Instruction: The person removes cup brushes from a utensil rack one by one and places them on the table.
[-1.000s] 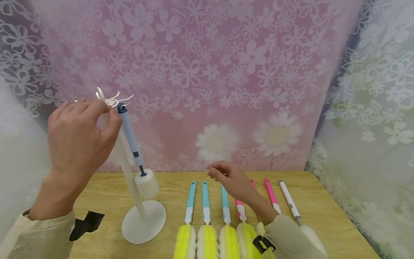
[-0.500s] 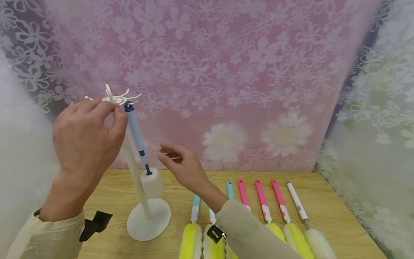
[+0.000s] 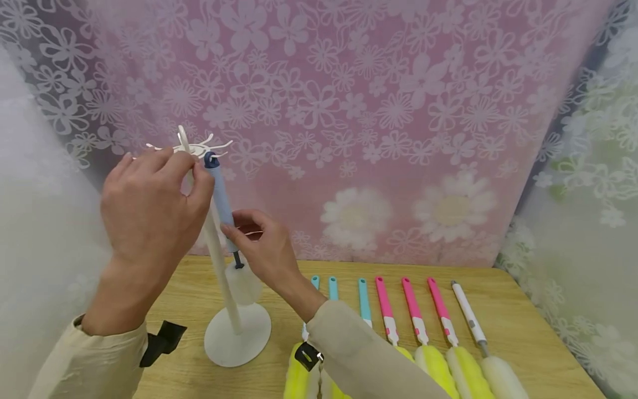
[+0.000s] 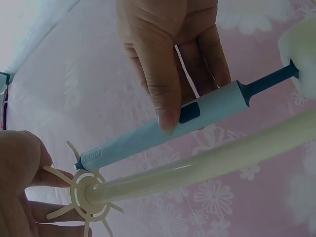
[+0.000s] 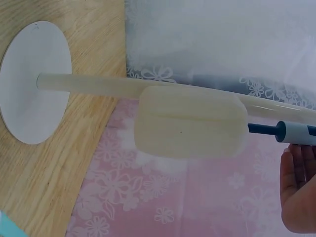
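Note:
A white rack (image 3: pixel 238 335) with a round base and a ring of hooks on its post stands at the left of the table. My left hand (image 3: pixel 157 208) grips its top, fingers and thumb around the hook ring (image 4: pixel 79 195). From one hook hangs a sponge bottle brush with a light blue handle (image 3: pixel 221 194) and a white sponge head (image 5: pixel 190 122). Low on that handle, my right hand (image 3: pixel 271 252) pinches it, the thumb (image 4: pixel 165 106) on the near side beside the dark patch. The brush hangs close along the post, head down.
Several brushes lie in a row on the wooden table (image 3: pixel 174 288), right of the rack: teal-handled ones (image 3: pixel 364 296), pink-handled ones (image 3: pixel 410 302) with yellow-and-white heads, and a white-handled one (image 3: pixel 468 313). Behind hangs a pink floral curtain (image 3: pixel 349 111).
My right hand has moved left from over the lying brushes to the blue handle and taken hold of it. My left hand has stayed on the rack top while the view shifted.

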### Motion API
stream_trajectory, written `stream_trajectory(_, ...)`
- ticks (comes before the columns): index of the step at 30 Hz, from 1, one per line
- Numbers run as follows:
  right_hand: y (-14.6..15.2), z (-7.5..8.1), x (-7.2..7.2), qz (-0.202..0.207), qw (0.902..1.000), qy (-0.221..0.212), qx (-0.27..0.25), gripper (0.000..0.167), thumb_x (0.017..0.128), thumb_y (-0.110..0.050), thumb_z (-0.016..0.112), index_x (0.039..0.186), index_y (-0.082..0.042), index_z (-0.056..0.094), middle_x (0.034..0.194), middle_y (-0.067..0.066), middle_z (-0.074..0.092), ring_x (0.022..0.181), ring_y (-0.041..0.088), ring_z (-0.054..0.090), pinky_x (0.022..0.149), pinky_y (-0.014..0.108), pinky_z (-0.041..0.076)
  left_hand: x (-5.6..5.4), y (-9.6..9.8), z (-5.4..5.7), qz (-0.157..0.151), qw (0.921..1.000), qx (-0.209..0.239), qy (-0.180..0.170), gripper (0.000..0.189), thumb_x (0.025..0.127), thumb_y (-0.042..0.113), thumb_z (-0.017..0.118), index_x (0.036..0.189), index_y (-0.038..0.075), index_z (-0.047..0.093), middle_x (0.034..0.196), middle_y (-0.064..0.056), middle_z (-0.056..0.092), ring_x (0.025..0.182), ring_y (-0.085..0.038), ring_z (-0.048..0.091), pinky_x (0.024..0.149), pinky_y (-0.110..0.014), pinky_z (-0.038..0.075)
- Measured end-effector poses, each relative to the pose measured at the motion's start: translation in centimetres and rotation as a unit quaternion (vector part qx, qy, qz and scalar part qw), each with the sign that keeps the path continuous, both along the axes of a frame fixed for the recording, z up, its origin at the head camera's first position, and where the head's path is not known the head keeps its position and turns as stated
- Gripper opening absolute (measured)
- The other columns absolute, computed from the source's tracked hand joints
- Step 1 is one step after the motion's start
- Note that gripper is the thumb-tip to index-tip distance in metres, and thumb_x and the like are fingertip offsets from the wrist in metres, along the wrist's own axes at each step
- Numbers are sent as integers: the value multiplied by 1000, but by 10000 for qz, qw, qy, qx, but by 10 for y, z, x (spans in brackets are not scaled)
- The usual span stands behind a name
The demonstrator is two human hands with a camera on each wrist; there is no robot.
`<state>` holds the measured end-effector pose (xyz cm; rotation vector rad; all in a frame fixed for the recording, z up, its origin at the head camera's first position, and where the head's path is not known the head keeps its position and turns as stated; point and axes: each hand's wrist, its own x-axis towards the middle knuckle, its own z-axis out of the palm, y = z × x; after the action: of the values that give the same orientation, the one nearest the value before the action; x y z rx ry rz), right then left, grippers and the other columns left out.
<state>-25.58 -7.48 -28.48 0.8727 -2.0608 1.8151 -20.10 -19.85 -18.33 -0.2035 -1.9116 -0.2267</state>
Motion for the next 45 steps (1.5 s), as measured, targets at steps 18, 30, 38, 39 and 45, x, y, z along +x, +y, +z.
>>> stream_trajectory(18,62,13,-3,-108,9976,436,-524,24,89,-15,67,110,-3,69,94,6,69,84,16,65,76,32,54,-7,-12,-7,6,9996,94,274,35,91,21,44,88,-1,70,91,-18,69,79,-44,60,95,-52,41)
stream_trajectory(30,224,11,-22,-2297,9712,594,-221,30,90,-16,67,113,2,67,95,1,69,86,9,66,77,21,52,-3,-26,-3,158,9993,90,319,36,91,21,42,88,-3,69,89,-22,68,80,-47,59,98,-52,39)
stream_trajectory(38,344,-8,-9,-3743,9233,-18,860,43,90,-27,66,120,3,63,84,-28,62,77,-8,61,68,8,47,-2,-26,-4,202,9994,36,283,37,91,21,42,87,-5,68,90,-24,67,81,-47,60,97,-53,40)
stream_trajectory(39,357,-11,-6,-3837,9155,-185,1195,46,91,-31,64,122,2,62,83,-30,60,76,-10,59,65,7,45,-2,-25,-4,205,9994,22,283,37,92,21,42,88,-5,68,90,-24,67,81,-48,60,97,-53,40)
stream_trajectory(45,414,-37,3,-3632,8833,-1027,2779,56,95,-42,54,126,5,58,95,3,70,73,-7,57,60,24,50,-2,-26,-3,214,9992,30,349,37,92,21,42,88,-6,67,89,-26,66,79,-49,59,96,-53,40)
